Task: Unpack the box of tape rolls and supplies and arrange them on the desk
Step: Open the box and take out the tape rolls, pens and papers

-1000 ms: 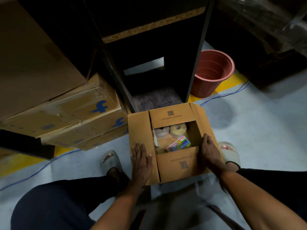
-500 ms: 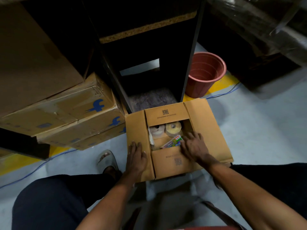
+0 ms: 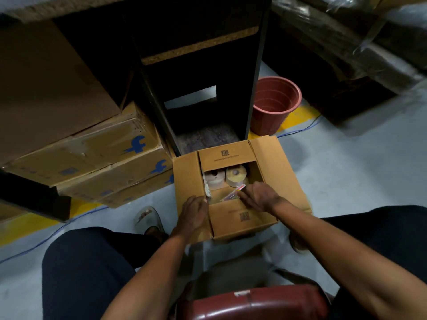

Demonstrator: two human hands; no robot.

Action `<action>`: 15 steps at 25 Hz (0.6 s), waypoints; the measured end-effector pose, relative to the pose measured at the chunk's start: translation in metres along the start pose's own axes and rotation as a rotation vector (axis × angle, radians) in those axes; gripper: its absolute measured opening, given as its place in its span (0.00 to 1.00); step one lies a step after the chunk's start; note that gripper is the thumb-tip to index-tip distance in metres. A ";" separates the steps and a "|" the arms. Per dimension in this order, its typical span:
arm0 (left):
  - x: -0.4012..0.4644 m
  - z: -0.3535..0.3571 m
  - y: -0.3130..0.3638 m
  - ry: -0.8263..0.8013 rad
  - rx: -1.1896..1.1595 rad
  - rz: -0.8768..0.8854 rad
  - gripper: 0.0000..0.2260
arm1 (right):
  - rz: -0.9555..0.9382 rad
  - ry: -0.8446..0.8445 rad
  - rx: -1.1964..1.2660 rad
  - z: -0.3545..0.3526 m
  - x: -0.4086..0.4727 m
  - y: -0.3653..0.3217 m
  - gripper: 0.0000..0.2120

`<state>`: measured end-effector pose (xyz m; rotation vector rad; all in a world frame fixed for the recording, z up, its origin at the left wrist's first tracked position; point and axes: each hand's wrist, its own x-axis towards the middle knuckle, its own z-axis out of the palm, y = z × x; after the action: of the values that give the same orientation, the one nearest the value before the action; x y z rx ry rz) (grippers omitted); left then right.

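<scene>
Reaching deeper now, the right hand [image 3: 258,197] has gone from the right flap, where it lay a second ago, into the opening of the cardboard box [image 3: 277,172]; its fingers lie fairly straight and point left, over a colourful packet [image 3: 233,194] that is now mostly covered. Whether the fingertips pinch the packet cannot be told. The left hand [image 3: 194,212] has slid forward along the left flap, and its fingers now curl over the flap's inner edge, just beside a stack of papers [image 3: 207,189] standing against the box wall.

Inside the box, at the far side, a white tape roll [image 3: 216,179] and a yellowish tape roll [image 3: 235,175] sit side by side, unchanged. The box stands on the grey floor [image 3: 346,169] between the person's knees, all four flaps folded out, its far flap close to the foot of a dark table [image 3: 203,49].

A reddish bucket [image 3: 273,105] stands to the right of the table's leg. Stacked cartons with blue logos [image 3: 104,158] lie to the left. A red chair seat [image 3: 254,303] shows at the bottom edge.
</scene>
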<state>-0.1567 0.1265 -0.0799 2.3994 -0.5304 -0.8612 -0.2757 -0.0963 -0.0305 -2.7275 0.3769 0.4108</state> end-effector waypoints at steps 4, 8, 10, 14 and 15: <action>-0.015 0.001 -0.002 -0.133 0.011 -0.140 0.28 | 0.078 -0.215 0.156 -0.013 -0.008 0.001 0.13; -0.033 0.002 -0.003 -0.261 0.165 -0.067 0.47 | 0.108 -0.486 0.112 -0.018 -0.015 -0.004 0.24; -0.036 0.004 -0.003 -0.300 0.185 -0.076 0.56 | 0.099 -0.540 0.066 -0.006 -0.017 0.002 0.31; -0.038 0.011 -0.005 -0.289 0.322 -0.017 0.56 | 0.064 -0.601 -0.104 0.024 -0.014 0.022 0.33; -0.038 0.014 -0.006 -0.290 0.340 -0.002 0.54 | 0.055 -0.602 -0.092 0.035 -0.013 0.031 0.31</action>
<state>-0.1921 0.1462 -0.0751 2.5874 -0.8454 -1.2127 -0.3056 -0.1077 -0.0672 -2.5140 0.2676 1.2419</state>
